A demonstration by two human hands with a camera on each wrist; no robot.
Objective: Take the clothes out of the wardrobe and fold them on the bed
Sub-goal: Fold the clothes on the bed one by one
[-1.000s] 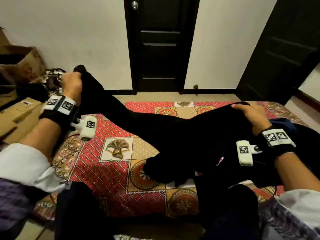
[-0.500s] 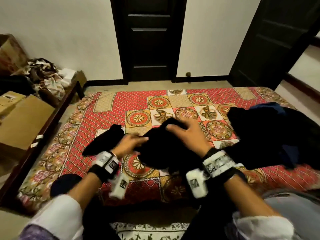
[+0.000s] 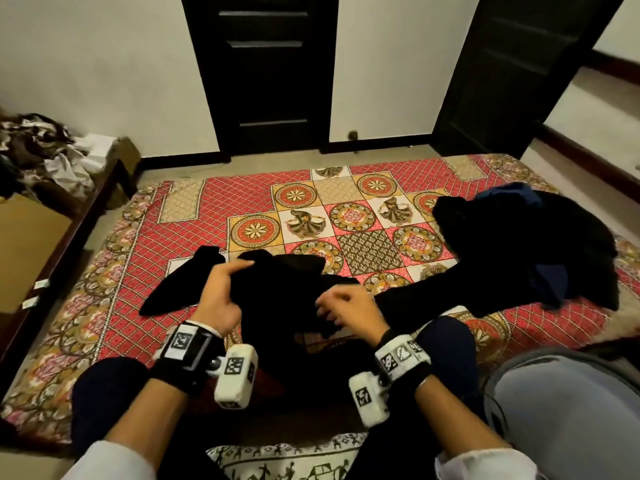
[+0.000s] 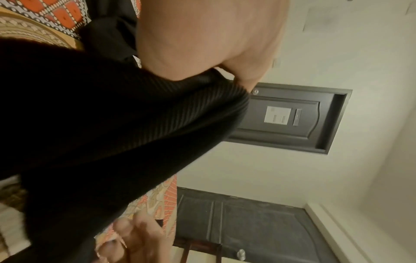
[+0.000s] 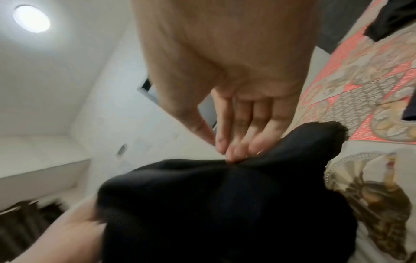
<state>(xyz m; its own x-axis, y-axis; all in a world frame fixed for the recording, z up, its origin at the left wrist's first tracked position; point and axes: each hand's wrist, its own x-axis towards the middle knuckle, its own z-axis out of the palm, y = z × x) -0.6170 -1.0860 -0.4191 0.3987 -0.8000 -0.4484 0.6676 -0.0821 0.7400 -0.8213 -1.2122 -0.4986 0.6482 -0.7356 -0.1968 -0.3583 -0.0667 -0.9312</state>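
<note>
— Where's the garment they're working on?

— Right at the near edge of the bed (image 3: 194, 216), about six o'clock on that red patterned cover: a black ribbed garment (image 3: 277, 292), bunched up, one limp end trailing off toward nine o'clock. It's so dark that the folds inside it can't be read.

— And the hands?

— The left hand (image 3: 220, 296) sits at the garment's nine o'clock side. From the left wrist view the cloth runs up into the palm and the fingers curl round it, though the fingertips are hidden behind the fabric. The right hand (image 3: 349, 308) is at the three o'clock side and blurred in the head view. The right wrist view settles it: thumb and fingertips (image 5: 231, 151) pressed together, pinching a ridge of the cloth.

— Anything else on the bed?

— A pile of dark clothes (image 3: 526, 247) at two o'clock, black with something navy showing through. How many pieces, I can't tell. One long black strip reaches from it toward the hands; whether it touches the held garment is lost in the dark.

— Beyond the bed?

— A dark door (image 3: 263, 74) at twelve o'clock, its top cut off.
</note>
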